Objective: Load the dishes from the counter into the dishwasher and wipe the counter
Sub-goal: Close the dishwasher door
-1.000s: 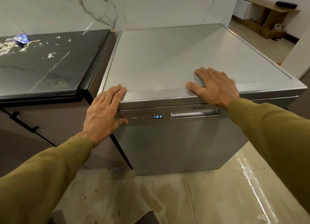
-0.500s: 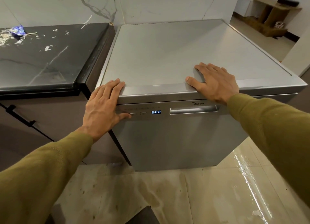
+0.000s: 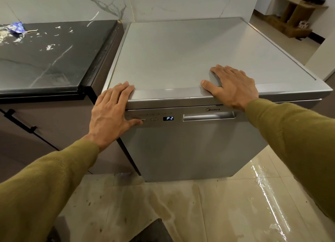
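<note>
The dishwasher is the landmark: a boxy grey machine with a smooth brushed top, its door shut, a recessed bar handle and a small lit display reading P2. The left hand lies with straight fingers over the dishwasher's front left corner, its thumb pressing a flat button on the control strip; the right hand rests flat, fingers spread, on the front edge above the handle. Neither grips anything.

Likely risks: a thumb pressing too long or twice could pick the wrong programme, and leaning on the top could shift the freestanding machine. The glossy tiled floor right of and below the dishwasher looks wet, so a foot could slip.

Left of the dishwasher, the dark polished marble table carries pale scraps and a crumpled blue wrapper, so wiping looks undone. No dishes are visible
</note>
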{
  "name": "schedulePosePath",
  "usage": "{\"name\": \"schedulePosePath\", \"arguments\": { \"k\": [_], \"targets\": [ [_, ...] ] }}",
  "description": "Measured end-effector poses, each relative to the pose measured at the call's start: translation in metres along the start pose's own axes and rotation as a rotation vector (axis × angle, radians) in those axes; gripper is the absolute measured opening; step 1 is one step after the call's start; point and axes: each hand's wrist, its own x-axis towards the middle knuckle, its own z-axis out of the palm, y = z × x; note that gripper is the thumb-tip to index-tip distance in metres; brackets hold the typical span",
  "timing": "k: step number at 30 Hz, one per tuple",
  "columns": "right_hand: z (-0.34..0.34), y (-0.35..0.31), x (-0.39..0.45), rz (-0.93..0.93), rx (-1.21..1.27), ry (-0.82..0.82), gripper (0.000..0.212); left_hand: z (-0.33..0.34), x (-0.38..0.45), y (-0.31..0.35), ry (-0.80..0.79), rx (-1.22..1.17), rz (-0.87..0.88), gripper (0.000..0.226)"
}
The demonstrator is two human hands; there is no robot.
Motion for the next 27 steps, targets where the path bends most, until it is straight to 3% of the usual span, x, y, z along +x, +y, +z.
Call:
{"name": "schedulePosePath", "arguments": {
  "k": [27],
  "targets": [
    [0.0006, 0.0000, -0.0003, 0.000, 0.002, 0.010, 0.072, 0.0023, 0.0010, 0.0047, 0.013, -0.007, -0.055, 0.103]
  ]
}}
